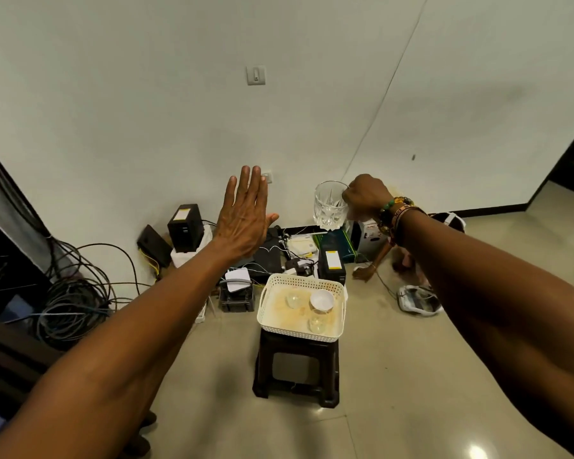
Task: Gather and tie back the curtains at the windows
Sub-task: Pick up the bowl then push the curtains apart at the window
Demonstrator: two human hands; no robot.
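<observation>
Head | right hand (367, 195) holds glass (328, 207), grip obscured | left hand (244, 217) flat

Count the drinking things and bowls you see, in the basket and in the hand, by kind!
Tall clear cut-glass tumbler, gripped by the right hand: 1
Small clear glasses in the white plastic basket: 2
Small white round bowl in the basket: 1
Total: 4

Tiled floor (395, 376) — dark stool (295, 369) w/ white basket (304, 279) on top.
</observation>
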